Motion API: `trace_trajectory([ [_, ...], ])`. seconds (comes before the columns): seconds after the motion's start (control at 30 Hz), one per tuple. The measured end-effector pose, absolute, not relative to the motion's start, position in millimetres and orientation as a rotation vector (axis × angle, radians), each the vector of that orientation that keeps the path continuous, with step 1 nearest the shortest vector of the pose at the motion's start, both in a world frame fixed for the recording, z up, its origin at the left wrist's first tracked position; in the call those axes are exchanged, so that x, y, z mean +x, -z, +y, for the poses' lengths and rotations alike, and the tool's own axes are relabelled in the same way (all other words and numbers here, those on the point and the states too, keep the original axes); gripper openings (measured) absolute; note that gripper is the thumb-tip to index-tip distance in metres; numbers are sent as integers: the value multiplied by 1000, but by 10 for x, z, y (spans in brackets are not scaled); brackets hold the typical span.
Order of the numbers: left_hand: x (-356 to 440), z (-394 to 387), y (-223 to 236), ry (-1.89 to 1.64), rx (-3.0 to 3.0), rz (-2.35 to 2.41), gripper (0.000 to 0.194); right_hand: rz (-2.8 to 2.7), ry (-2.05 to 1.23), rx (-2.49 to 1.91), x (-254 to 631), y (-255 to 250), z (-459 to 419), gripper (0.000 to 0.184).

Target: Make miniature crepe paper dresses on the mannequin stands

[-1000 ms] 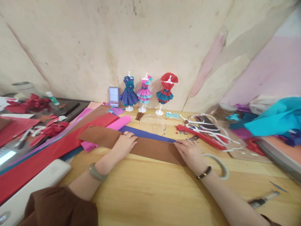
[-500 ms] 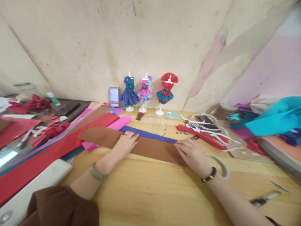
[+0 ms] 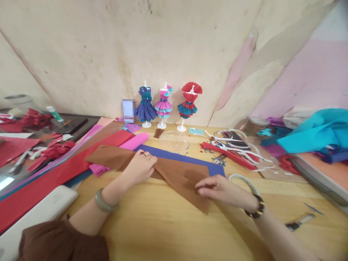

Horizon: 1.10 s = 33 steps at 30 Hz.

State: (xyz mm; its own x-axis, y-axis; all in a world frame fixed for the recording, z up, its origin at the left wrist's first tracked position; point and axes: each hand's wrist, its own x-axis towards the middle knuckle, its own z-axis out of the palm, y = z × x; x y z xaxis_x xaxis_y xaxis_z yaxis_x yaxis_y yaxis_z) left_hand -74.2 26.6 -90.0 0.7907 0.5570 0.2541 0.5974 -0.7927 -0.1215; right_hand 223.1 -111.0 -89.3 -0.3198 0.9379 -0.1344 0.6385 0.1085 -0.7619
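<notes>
A long strip of brown crepe paper point(image 3: 176, 181) lies across the wooden table, its right part lifted and skewed toward me. Under it is a strip of blue crepe paper point(image 3: 187, 158), showing along the far edge and at the right end. My left hand point(image 3: 141, 167) is closed on the brown strip near its middle, fingers curled at the fold. Near the strip's right end, my right hand point(image 3: 214, 187) pinches the brown paper between thumb and fingers; the fingertips partly hide the grip.
Three small dress forms in paper dresses, one with a red collar point(image 3: 191, 98), stand against the wall. Rolls of red paper point(image 3: 67, 174) and pink paper point(image 3: 136, 140) lie left, above a white case point(image 3: 38, 214). A tape ring point(image 3: 244, 181), white cords point(image 3: 231, 141) and a cutter point(image 3: 299, 222) lie right.
My right hand has moved toward me, drawing the brown strip's right end off the blue one. My left hand has curled its fingers. More blue paper shows, and the view has shifted slightly.
</notes>
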Motion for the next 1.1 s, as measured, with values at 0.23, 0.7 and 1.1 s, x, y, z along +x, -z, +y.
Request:
trace_trajectory([
  [0.23, -752, -63, 460, -176, -3023, -1074, 11, -1905, -461, -1676, 2408, 1055, -910, 32],
  [0.7, -761, 182, 692, 130, -2927, -1462, 53, -2137, 62, -1669, 2416, 1352, -790, 29],
  [1.1, -660, 246, 1147, 34, -2705, -1463, 65, -1888, 231, -1666, 2453, 1378, -720, 33],
])
